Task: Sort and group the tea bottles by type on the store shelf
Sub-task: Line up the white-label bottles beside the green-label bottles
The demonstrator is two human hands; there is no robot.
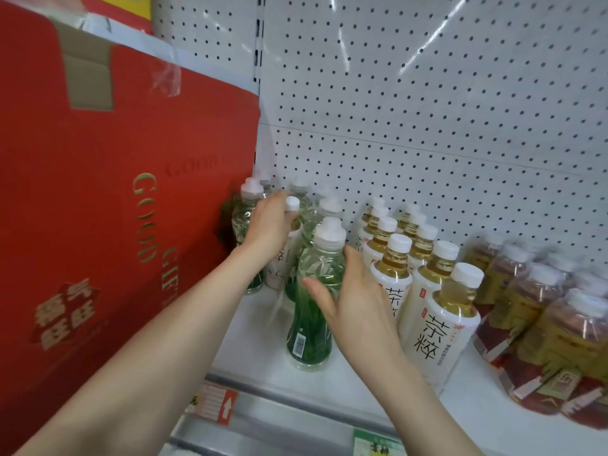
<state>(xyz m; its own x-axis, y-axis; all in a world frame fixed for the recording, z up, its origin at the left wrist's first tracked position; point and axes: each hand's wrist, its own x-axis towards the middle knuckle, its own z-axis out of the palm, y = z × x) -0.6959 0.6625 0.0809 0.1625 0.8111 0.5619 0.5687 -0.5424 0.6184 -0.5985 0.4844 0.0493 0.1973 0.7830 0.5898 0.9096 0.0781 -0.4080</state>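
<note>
At the left of the frame a big red gift box (115, 209) stands on the shelf (477, 406) and fills that whole side. Just beside its right edge, in the middle of the frame, is a cluster of green tea bottles (245, 218) with white caps. My left grip (269, 225) reaches in among them and is wrapped round the neck of a white-labelled bottle (279, 268), whose white cap pokes out above my fingers; this bottle stands in the green group, apart from its own kind. Nearer the shelf's front edge stands the front green bottle (312, 324), upright. My right grip (348, 301) is wide, with the thumb laid across the bottle's front and the fingers spread along its right side, touching it without closing round it. Just right of that hand, the white-labelled tea bottles (441, 327) with amber tea stand in two rows that run back toward the pegboard panel (427, 93). At the far right of the frame lie shrink-wrapped packs (543, 324) of bottles with red and yellow labels, blurred. A red price tag (214, 406) sits on the shelf's front rail at lower centre.
</note>
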